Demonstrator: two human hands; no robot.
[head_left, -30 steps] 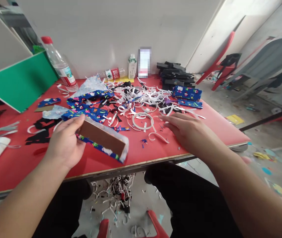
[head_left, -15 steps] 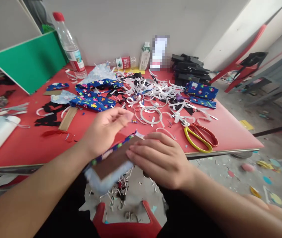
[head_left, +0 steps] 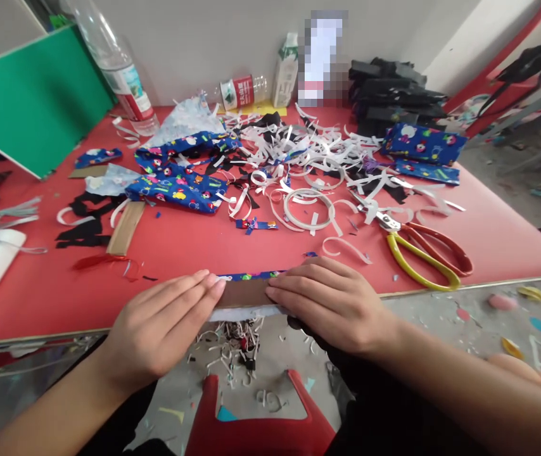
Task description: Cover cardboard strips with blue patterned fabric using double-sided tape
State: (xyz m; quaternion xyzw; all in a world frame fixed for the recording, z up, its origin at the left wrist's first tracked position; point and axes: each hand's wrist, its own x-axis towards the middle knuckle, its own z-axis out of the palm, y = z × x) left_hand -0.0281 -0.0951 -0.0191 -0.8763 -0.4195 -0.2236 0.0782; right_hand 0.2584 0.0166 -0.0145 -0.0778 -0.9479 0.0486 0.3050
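At the front edge of the red table, a brown cardboard strip [head_left: 246,295] lies level against blue patterned fabric [head_left: 248,276]. The fabric's folded edge shows along the far side, and its pale underside hangs below the near side. My left hand [head_left: 156,326] grips the left end with fingers pressed together; my right hand [head_left: 330,304] is closed over the right end. Both thumbs are partly or wholly hidden. Just beyond the hands lies a small blue patterned scrap [head_left: 257,225]. Scissors with one yellow and one red handle [head_left: 410,250] rest to the right.
White strip cuttings [head_left: 299,149] and white rings [head_left: 309,209] cover the table's middle. Patterned fabric [head_left: 175,190] lies left of them, more folded fabric [head_left: 425,144] to the right. Bottles [head_left: 130,88], a black stack [head_left: 394,95] and a green board [head_left: 37,95] stand behind. A red stool [head_left: 261,437] is below.
My left hand has come down from above the fabric onto the strip's left end. The strip has turned from slanted to level. The view has shifted slightly.
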